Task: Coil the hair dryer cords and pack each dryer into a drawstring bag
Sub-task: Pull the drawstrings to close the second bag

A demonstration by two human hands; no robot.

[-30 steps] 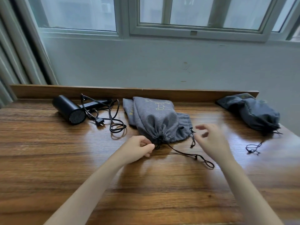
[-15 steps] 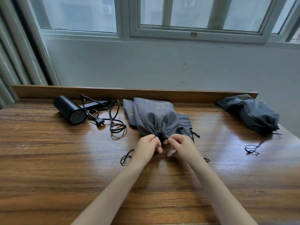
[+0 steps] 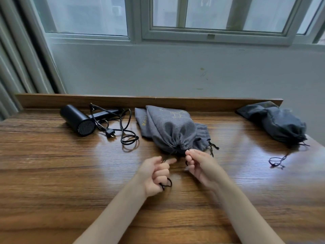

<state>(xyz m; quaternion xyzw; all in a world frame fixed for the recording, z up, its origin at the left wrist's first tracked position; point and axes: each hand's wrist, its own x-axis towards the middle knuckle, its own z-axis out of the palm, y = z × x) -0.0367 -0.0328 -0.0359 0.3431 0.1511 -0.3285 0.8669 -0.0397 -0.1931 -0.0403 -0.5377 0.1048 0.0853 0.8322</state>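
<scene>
A full grey drawstring bag [image 3: 171, 131] lies mid-table with its mouth cinched toward me, on top of a flat empty grey bag [image 3: 202, 132]. My left hand [image 3: 154, 175] grips one black drawstring [image 3: 166, 184], a loop of it hanging below my curled fingers. My right hand [image 3: 198, 163] pinches the other drawstring right at the bag's mouth. At the back left lies a black hair dryer [image 3: 77, 120] with its cord [image 3: 126, 132] loose and its plug [image 3: 110, 133] on the wood. A dark, filled bag [image 3: 279, 124] sits at the far right.
The wooden table [image 3: 52, 173] has a raised wooden ledge [image 3: 105, 101] along its back, against a grey wall under a window. The dark bag's loose drawstring [image 3: 277, 161] trails onto the table near the right edge. A curtain hangs at the far left.
My hands, which were together at the bag's mouth, have drawn apart. The left hand has pulled back toward me with its drawstring wrapped in the fingers; the right stays near the mouth.
</scene>
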